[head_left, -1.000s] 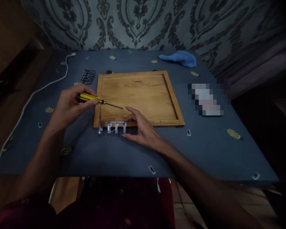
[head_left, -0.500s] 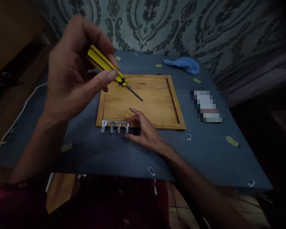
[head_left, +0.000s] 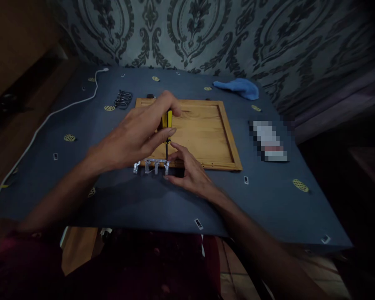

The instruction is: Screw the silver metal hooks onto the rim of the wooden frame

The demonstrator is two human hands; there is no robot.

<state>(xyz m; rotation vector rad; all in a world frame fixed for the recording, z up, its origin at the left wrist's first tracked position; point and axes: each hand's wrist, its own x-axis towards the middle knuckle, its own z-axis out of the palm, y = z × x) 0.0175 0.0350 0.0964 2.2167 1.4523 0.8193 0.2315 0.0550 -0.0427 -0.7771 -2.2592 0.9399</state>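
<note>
A square wooden board (head_left: 203, 129) with a raised rim lies on the dark blue table. A shiny metal hook rail (head_left: 151, 165) sits along the board's near edge, left of centre. My left hand (head_left: 137, 135) is closed round a yellow-handled screwdriver (head_left: 166, 125), held upright with its tip down at the rail's right end. My right hand (head_left: 189, 168) rests on the table and the board's near edge, fingers spread, touching the rail's right end beside the screwdriver tip.
A blue cloth (head_left: 237, 88) lies at the far right of the table. A pile of metal hooks (head_left: 122, 100) and a white cable (head_left: 65, 109) lie at the far left. A blurred white object (head_left: 268, 141) sits right of the board. The patterned wall stands behind.
My left hand came down from near the camera and turned the screwdriver upright, its tip now at the rail's right end. My right hand stayed in place by the rail.
</note>
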